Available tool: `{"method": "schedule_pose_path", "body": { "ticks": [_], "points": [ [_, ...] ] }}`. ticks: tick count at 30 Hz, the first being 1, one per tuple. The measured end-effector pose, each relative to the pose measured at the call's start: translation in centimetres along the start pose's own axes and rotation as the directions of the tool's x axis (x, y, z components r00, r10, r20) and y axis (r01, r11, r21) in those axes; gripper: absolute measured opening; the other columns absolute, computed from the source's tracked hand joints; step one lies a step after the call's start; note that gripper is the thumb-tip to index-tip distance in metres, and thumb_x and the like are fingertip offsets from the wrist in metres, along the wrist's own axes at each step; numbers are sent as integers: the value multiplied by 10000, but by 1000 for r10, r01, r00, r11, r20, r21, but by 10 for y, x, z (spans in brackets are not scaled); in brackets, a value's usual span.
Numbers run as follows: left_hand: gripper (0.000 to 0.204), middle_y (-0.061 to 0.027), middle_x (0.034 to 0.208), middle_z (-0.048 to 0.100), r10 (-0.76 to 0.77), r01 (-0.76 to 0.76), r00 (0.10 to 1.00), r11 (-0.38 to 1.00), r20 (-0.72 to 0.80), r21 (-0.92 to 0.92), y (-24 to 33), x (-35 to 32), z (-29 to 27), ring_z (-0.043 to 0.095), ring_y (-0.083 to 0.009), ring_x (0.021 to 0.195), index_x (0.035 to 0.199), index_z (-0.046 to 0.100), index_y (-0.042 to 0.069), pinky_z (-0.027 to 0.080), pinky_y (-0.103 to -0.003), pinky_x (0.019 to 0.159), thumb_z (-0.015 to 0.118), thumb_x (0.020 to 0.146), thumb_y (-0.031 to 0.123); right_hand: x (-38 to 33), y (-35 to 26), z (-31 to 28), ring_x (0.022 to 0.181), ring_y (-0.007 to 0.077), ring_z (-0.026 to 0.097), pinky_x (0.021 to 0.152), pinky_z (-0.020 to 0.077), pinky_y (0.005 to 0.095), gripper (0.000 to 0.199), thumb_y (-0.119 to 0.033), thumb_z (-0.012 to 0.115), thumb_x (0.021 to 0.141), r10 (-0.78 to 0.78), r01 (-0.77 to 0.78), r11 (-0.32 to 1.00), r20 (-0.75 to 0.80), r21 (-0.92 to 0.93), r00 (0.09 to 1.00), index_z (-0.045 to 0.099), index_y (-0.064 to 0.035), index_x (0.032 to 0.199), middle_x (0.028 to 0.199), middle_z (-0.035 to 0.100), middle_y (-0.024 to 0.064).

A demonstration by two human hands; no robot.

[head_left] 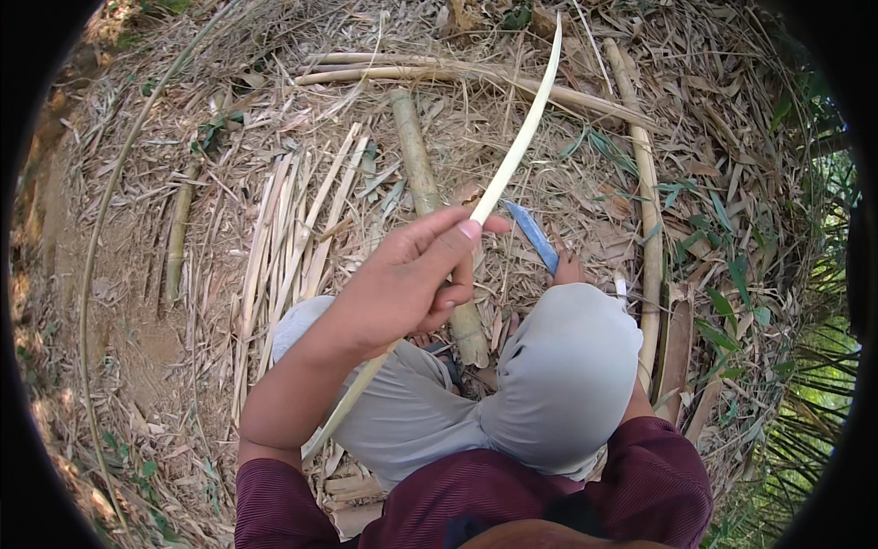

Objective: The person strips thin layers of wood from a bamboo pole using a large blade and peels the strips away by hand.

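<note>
Raised in front of me, my left hand (412, 274) pinches a long, pale bamboo strip (523, 137) between thumb and fingers. The strip curves up and away to the far right; its lower part passes under my forearm toward my left side. Beyond my right knee, my right hand (569, 267) grips a knife with a bluish blade (532, 236) pointing up and left. My knee hides the handle and much of that hand. The blade is apart from the strip. Below my left hand, a greenish bamboo pole (416, 160) lies on the ground, running between my legs.
Several split bamboo strips (294, 229) lie in a pile to the left. A long pole (646, 201) lies at the right, and more poles (393, 73) cross the far side. A short green bamboo piece (180, 233) lies farther left. Dry leaves and shavings cover the ground.
</note>
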State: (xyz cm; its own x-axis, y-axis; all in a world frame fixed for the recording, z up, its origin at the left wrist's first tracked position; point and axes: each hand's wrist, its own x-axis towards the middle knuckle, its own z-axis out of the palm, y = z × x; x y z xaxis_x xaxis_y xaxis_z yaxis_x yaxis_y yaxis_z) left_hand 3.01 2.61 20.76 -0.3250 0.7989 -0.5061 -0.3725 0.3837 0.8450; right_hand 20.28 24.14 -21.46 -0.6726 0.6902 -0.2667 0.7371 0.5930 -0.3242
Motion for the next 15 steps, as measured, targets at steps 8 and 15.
{"method": "schedule_pose_path", "body": {
  "ticks": [8,15],
  "points": [
    [212,-33,734,552,-3,2,999,999,-50,-32,-6,21,-16,355,-51,422,1132,515,13,273,-194,362,382,1019,133,-26,33,-13,976,410,598,834,487,449,659,-205,726,809,-54,53,998,-27,-33,998,431,-7,1364,1039,612,243],
    [182,69,640,337,-77,78,993,997,-92,4,-14,20,-32,227,-19,454,1079,533,68,164,-208,383,422,1043,209,-86,64,-62,869,383,614,775,486,440,537,-179,653,880,55,-64,956,38,285,998,469,-18,1358,938,625,226]
  ]
}}
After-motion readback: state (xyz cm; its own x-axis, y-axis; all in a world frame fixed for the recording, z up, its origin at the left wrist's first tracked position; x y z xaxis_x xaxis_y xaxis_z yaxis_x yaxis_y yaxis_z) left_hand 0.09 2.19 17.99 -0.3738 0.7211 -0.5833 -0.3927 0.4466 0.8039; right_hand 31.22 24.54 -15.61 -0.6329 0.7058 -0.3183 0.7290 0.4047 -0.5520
